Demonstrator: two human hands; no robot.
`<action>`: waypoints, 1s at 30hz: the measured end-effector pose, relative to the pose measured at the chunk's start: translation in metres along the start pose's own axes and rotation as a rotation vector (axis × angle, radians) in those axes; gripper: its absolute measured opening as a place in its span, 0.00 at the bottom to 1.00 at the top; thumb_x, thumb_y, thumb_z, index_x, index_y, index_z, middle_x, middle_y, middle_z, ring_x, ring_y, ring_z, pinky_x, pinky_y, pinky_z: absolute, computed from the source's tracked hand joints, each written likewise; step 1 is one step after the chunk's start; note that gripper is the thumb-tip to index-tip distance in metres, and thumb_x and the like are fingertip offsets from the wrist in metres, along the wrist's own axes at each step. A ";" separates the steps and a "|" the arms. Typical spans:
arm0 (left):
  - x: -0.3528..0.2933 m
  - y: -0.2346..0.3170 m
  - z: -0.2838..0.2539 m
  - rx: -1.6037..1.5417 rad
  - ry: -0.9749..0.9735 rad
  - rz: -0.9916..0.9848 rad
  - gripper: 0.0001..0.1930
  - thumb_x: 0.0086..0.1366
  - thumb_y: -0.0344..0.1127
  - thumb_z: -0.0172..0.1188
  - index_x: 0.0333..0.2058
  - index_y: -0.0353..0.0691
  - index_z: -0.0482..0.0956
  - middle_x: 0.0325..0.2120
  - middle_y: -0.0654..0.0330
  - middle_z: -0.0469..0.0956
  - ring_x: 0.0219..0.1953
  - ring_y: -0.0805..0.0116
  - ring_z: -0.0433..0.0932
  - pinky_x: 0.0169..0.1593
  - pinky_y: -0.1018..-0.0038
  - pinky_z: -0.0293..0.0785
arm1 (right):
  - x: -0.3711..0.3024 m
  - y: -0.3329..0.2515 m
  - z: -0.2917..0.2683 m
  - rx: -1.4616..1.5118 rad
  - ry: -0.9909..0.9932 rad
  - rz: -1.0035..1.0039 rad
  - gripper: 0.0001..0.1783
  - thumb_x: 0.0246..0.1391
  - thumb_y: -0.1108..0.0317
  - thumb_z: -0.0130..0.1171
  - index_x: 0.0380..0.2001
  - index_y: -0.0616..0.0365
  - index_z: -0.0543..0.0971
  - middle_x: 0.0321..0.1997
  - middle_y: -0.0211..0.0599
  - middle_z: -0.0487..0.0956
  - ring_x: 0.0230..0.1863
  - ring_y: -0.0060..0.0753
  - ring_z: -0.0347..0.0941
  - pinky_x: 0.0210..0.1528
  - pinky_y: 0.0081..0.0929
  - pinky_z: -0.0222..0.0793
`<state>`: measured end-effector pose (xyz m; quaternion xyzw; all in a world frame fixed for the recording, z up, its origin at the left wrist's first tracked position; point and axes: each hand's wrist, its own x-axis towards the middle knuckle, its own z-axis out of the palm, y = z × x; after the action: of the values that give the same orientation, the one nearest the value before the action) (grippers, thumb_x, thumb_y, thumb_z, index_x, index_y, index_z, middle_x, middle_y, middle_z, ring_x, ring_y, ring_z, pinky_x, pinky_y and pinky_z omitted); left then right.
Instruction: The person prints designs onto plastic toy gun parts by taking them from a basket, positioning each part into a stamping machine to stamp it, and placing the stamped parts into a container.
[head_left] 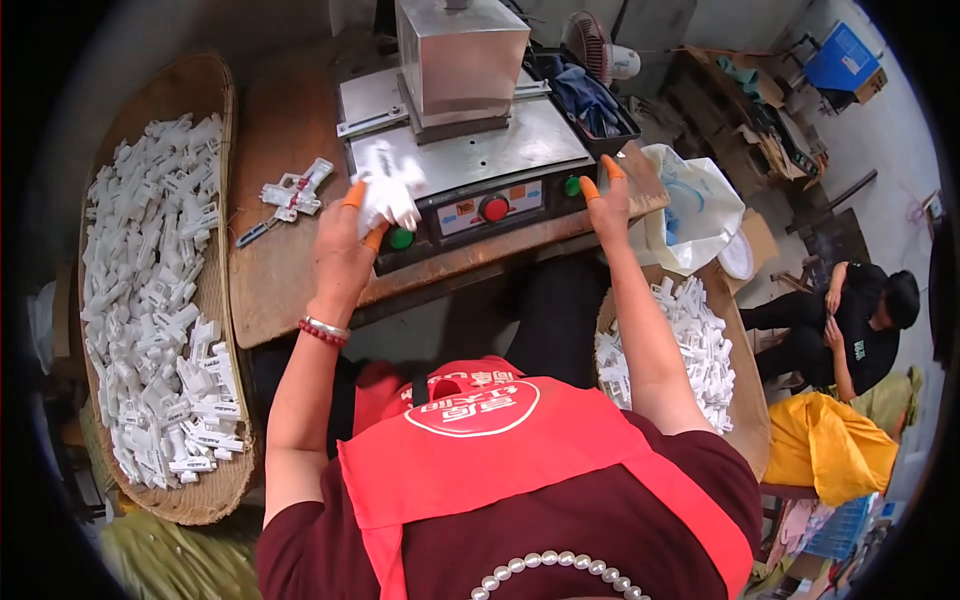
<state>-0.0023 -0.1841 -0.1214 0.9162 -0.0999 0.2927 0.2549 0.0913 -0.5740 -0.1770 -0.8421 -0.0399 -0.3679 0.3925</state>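
My left hand (340, 250), with orange finger covers, is closed on a few white plastic pieces (390, 190), slightly blurred, at the left front of a metal machine (470, 150). Its thumb is beside the left green button (400, 238). My right hand (610, 210) rests at the machine's right front corner, thumb and a covered finger apart, by the right green button (572, 186). Nothing shows in it; its other fingers are hidden. A red button (494, 207) sits between on the front panel. A metal box-shaped head (465, 65) stands over the steel plate.
Left of the wooden table (270, 130) is a long woven basket (228, 120) heaped with white pieces. A white and red assembly (296, 192) lies near a dark pen-like tool (258, 232). Another basket (755, 430) of pieces is at my right. A seated person (860, 320) is farther right.
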 end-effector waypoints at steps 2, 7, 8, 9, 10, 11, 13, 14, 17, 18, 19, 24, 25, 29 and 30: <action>0.012 0.009 -0.006 0.004 0.080 -0.045 0.30 0.57 0.35 0.64 0.57 0.38 0.66 0.40 0.52 0.73 0.43 0.50 0.72 0.46 0.62 0.70 | 0.014 -0.048 -0.002 0.048 -0.061 -0.091 0.23 0.51 0.67 0.60 0.51 0.62 0.73 0.51 0.47 0.73 0.56 0.48 0.66 0.58 0.36 0.60; 0.013 -0.010 0.000 -0.101 -0.194 -0.057 0.34 0.61 0.32 0.58 0.63 0.34 0.54 0.58 0.40 0.59 0.60 0.43 0.60 0.62 0.62 0.58 | 0.049 -0.043 0.060 0.096 -0.145 -0.322 0.19 0.54 0.71 0.56 0.51 0.57 0.73 0.52 0.43 0.74 0.57 0.47 0.67 0.60 0.33 0.59; 0.012 -0.014 0.001 -0.113 -0.189 -0.016 0.33 0.61 0.31 0.57 0.63 0.34 0.54 0.58 0.41 0.59 0.60 0.43 0.59 0.63 0.63 0.58 | 0.056 -0.036 0.070 0.094 -0.155 -0.358 0.19 0.54 0.71 0.56 0.51 0.57 0.73 0.52 0.43 0.74 0.57 0.47 0.66 0.61 0.33 0.58; 0.011 -0.013 0.002 -0.128 -0.139 0.013 0.32 0.62 0.29 0.56 0.63 0.33 0.55 0.55 0.42 0.63 0.57 0.44 0.63 0.60 0.63 0.61 | 0.061 -0.035 0.078 0.087 -0.204 -0.364 0.18 0.56 0.72 0.53 0.51 0.58 0.73 0.54 0.43 0.73 0.59 0.46 0.65 0.62 0.32 0.57; 0.009 -0.012 0.000 -0.199 -0.156 -0.043 0.32 0.62 0.28 0.56 0.63 0.33 0.55 0.53 0.43 0.65 0.54 0.44 0.65 0.57 0.63 0.63 | 0.068 -0.033 0.085 0.129 -0.268 -0.344 0.18 0.57 0.72 0.52 0.52 0.59 0.73 0.55 0.43 0.72 0.60 0.45 0.64 0.63 0.31 0.56; 0.007 -0.010 -0.002 -0.270 -0.172 -0.099 0.32 0.62 0.28 0.56 0.63 0.33 0.55 0.51 0.43 0.66 0.52 0.45 0.67 0.55 0.63 0.64 | 0.073 -0.031 0.094 0.170 -0.333 -0.324 0.18 0.58 0.72 0.51 0.52 0.59 0.73 0.56 0.43 0.72 0.61 0.44 0.63 0.63 0.30 0.55; -0.005 -0.012 -0.005 -0.264 -0.102 -0.082 0.31 0.61 0.27 0.56 0.63 0.34 0.56 0.47 0.44 0.68 0.48 0.46 0.69 0.52 0.64 0.66 | 0.079 -0.038 0.103 0.206 -0.372 -0.254 0.18 0.59 0.72 0.49 0.53 0.60 0.73 0.58 0.42 0.71 0.63 0.41 0.62 0.64 0.27 0.53; -0.014 -0.016 -0.007 -0.264 -0.092 -0.093 0.31 0.61 0.27 0.56 0.62 0.34 0.57 0.47 0.44 0.68 0.49 0.46 0.69 0.53 0.64 0.65 | 0.084 -0.043 0.106 0.295 -0.412 -0.240 0.18 0.59 0.72 0.49 0.53 0.61 0.73 0.59 0.42 0.70 0.63 0.40 0.61 0.65 0.26 0.52; -0.045 -0.031 -0.011 -0.203 0.019 -0.101 0.30 0.61 0.24 0.55 0.62 0.32 0.59 0.49 0.46 0.68 0.50 0.48 0.69 0.54 0.63 0.66 | 0.093 -0.048 0.107 0.392 -0.474 -0.233 0.18 0.58 0.74 0.48 0.52 0.62 0.73 0.59 0.41 0.69 0.64 0.38 0.59 0.65 0.25 0.50; -0.046 -0.023 -0.017 -0.233 -0.006 -0.182 0.30 0.59 0.23 0.56 0.61 0.32 0.60 0.52 0.47 0.68 0.52 0.49 0.69 0.55 0.63 0.66 | 0.098 -0.041 0.109 0.390 -0.482 -0.262 0.19 0.55 0.76 0.48 0.51 0.60 0.74 0.59 0.42 0.69 0.63 0.41 0.59 0.65 0.29 0.50; -0.037 -0.008 -0.022 -0.257 -0.027 -0.066 0.29 0.58 0.23 0.58 0.59 0.33 0.63 0.51 0.47 0.69 0.52 0.50 0.69 0.55 0.62 0.66 | 0.100 -0.037 0.113 0.393 -0.495 -0.290 0.20 0.53 0.77 0.48 0.50 0.59 0.74 0.59 0.42 0.69 0.62 0.44 0.59 0.66 0.33 0.50; 0.050 0.140 -0.018 -0.607 -0.213 0.582 0.29 0.52 0.29 0.67 0.54 0.35 0.69 0.50 0.48 0.70 0.52 0.50 0.70 0.53 0.61 0.68 | 0.113 -0.078 0.135 0.787 -0.562 -0.180 0.06 0.54 0.72 0.57 0.34 0.62 0.79 0.32 0.39 0.80 0.31 0.30 0.75 0.35 0.27 0.71; 0.055 0.138 -0.013 -0.582 -0.153 0.559 0.30 0.52 0.29 0.67 0.55 0.35 0.69 0.50 0.48 0.70 0.51 0.50 0.70 0.53 0.63 0.68 | 0.109 -0.070 0.151 0.665 -0.565 -0.049 0.07 0.50 0.74 0.61 0.34 0.63 0.79 0.34 0.41 0.80 0.35 0.29 0.76 0.37 0.28 0.71; 0.007 0.069 -0.016 -0.416 -0.155 0.158 0.29 0.60 0.26 0.59 0.60 0.34 0.62 0.52 0.50 0.66 0.53 0.53 0.70 0.55 0.66 0.68 | 0.102 -0.049 0.170 0.501 -0.249 -0.065 0.08 0.51 0.69 0.61 0.35 0.57 0.77 0.36 0.45 0.76 0.39 0.55 0.71 0.59 0.44 0.62; -0.014 0.052 -0.020 -0.596 -0.138 -0.058 0.28 0.61 0.26 0.58 0.60 0.33 0.62 0.53 0.50 0.66 0.54 0.53 0.69 0.56 0.66 0.66 | 0.104 -0.052 0.162 0.514 -0.180 -0.114 0.10 0.50 0.69 0.61 0.36 0.58 0.77 0.38 0.44 0.77 0.40 0.52 0.71 0.57 0.41 0.63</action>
<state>-0.0401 -0.2175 -0.0946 0.8213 -0.1721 0.1804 0.5132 0.2436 -0.4494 -0.1451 -0.7406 -0.2140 -0.2910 0.5666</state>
